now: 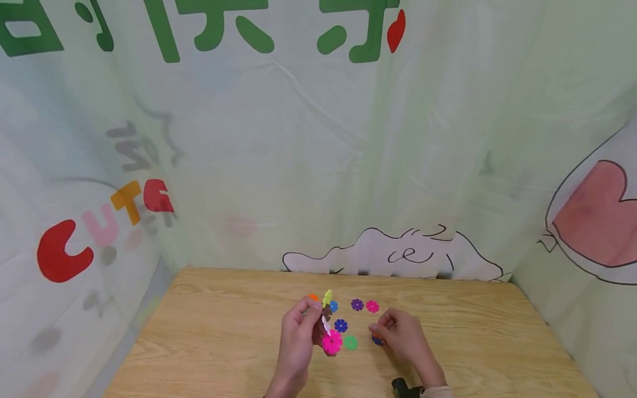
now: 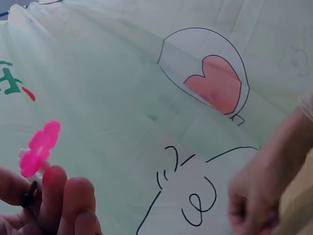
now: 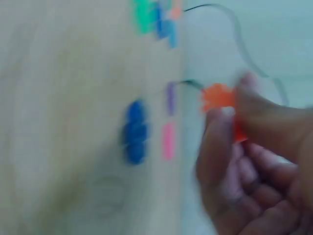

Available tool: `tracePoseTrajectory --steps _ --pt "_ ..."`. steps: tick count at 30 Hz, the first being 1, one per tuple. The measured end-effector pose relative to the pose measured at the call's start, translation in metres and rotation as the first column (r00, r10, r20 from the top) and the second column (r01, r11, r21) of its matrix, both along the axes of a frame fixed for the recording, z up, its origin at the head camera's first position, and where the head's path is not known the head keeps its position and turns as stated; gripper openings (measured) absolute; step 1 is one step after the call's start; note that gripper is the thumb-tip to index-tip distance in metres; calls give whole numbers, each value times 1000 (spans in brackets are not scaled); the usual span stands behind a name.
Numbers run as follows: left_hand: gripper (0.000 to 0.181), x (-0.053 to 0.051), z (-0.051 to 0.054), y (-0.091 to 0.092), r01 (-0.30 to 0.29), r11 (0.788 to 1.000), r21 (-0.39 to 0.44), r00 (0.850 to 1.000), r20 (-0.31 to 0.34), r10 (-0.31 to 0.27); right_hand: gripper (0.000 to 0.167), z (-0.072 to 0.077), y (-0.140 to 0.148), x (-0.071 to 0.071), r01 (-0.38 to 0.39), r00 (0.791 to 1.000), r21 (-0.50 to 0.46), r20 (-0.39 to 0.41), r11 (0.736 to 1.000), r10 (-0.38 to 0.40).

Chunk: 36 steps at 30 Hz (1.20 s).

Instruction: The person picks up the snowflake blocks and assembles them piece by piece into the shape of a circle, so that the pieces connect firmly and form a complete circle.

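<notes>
My left hand [image 1: 297, 334] grips a short chain of joined snowflake discs above the table. In it I see a yellow disc [image 1: 327, 299] at the top, a brown disc [image 1: 327, 313], a white disc [image 1: 325, 325] and a pink disc [image 1: 332, 342] at the bottom. In the left wrist view the pink disc [image 2: 41, 148] stands up beside the fingertips. To the right, my right hand [image 1: 404, 337] pinches an orange snowflake disc [image 3: 218, 97] between thumb and finger. Just beneath it a dark blue disc [image 1: 378, 340] lies on the table, partly covered by the hand in the head view.
Loose discs lie on the wooden table [image 1: 209, 331]: purple [image 1: 357, 304], rose pink [image 1: 372, 306], blue [image 1: 340, 325], green [image 1: 350, 342], light blue [image 1: 334, 306] and orange [image 1: 313, 297]. Printed cloth [image 1: 318, 166] hangs behind and at both sides of the table.
</notes>
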<state>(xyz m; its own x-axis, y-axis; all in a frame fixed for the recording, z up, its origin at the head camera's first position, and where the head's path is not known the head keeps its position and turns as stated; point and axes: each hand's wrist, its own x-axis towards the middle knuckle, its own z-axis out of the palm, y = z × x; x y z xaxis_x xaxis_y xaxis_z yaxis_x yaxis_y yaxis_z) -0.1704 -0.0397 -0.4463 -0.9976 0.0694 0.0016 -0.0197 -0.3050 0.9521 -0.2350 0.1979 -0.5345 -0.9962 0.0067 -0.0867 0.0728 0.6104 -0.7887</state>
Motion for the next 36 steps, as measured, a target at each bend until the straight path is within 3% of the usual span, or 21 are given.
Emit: tracePoseTrajectory --steps 2,3,6,8,10,12,15,21,30,36 --pt "32 2 -1 3 26 1000 -14 999 -33 -26 12 14 -2 2 29 999 -166 -27 986 -34" --pt "34 2 -2 5 46 999 -19 998 -51 -47 11 23 -4 4 40 999 -254 -25 966 -48" --pt "39 4 -3 9 123 991 -49 987 -95 -127 22 53 -10 14 64 996 -480 -23 875 -86" --pt "39 6 -3 10 176 982 -67 978 -102 -183 27 71 -15 23 79 993 -555 -33 828 -117" --pt "38 7 -2 12 217 973 -83 969 -100 -225 29 85 -21 33 77 988 -583 -68 809 -142" --pt "37 9 -1 13 246 965 -94 964 -84 -254 28 94 -25 42 60 980 -581 -121 812 -159" --pt "38 11 1 14 265 958 -109 960 -59 -272 24 103 -30 54 -4 960 -543 -238 840 -150" --pt "38 13 4 14 271 951 -147 959 -43 -280 14 108 -33 67 -139 888 -431 -454 891 -81" --pt "34 17 9 11 255 949 -186 959 -78 -273 17 114 -36 76 -193 814 -330 -579 924 -36" --pt "26 24 13 11 171 944 -283 966 -141 -217 22 117 -37 80 -254 752 -278 -659 927 8"
